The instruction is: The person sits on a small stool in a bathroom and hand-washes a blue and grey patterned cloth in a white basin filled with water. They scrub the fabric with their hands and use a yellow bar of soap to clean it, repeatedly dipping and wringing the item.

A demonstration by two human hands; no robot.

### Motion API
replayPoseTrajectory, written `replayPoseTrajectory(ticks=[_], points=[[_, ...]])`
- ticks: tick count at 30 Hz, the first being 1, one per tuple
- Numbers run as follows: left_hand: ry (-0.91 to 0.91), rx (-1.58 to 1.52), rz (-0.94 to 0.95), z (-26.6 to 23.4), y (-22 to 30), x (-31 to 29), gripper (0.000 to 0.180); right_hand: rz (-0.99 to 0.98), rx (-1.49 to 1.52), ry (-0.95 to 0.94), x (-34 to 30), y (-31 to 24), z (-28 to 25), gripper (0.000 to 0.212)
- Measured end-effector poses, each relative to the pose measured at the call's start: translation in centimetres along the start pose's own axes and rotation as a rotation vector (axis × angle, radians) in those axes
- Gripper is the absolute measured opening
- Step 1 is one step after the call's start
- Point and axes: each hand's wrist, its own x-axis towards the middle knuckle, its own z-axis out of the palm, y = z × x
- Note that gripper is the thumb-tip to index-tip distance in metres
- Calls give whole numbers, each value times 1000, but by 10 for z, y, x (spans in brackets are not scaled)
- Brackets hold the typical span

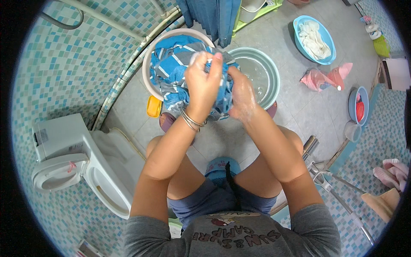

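A wet blue, grey and white patterned cloth [223, 92] is bunched between my hands. My left hand [200, 81], with silver bangles at its wrist and suds on its fingers, is closed on one part. My wet right hand [243, 92] grips the other side. The cloth's bulk [169, 62] lies heaped in a pale pink basin [146, 70] at the left, under and beside my left hand. Behind my right hand stands a grey-green basin [276, 79] with sudsy water [257, 73]. Part of its near side is hidden by my hand.
A yellow dish [154, 107] sits by the pink basin. To the right are a blue basin [297, 38] with white cloth [314, 40], a pink plastic bag [323, 79] and a small blue tub [353, 105]. A white toilet [109, 188] stands left; a blue curtain [209, 17] hangs ahead.
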Motion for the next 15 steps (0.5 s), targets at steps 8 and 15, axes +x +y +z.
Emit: replayPoseTrajectory(ticks=[8, 15], points=[[-148, 112, 292, 5, 6, -25, 17, -169, -207, -38, 5, -1, -23, 31], [-226, -220, -70, -22, -10, 23, 24, -12, -26, -134, -24, -53, 9, 44]])
